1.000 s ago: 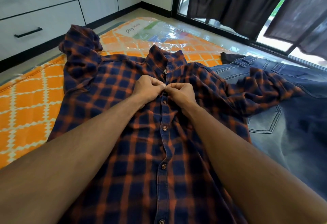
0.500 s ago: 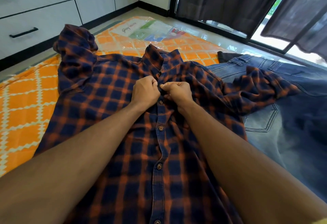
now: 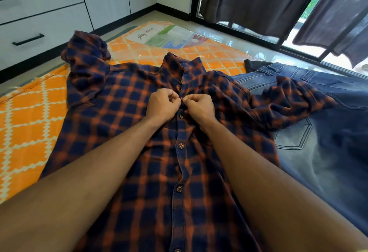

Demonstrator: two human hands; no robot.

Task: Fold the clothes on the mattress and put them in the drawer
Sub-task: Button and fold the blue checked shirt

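A navy and orange checked shirt lies face up on the orange patterned mattress, buttoned down its front, both sleeves crumpled at the sides. My left hand and my right hand meet at the placket just below the collar, each pinching the shirt's front edge around a small button. Blue jeans lie spread to the right, partly under the shirt's right sleeve. White drawers with black handles stand shut at the far left.
A dark garment peeks out behind the jeans. Dark curtains hang over a glass door at the back right. Tiled floor runs between the mattress and the cabinets. A printed label under plastic covers the mattress's far end.
Both hands stay at the upper placket; their fingers have shifted slightly and a button now shows between them. The view has drifted a little.
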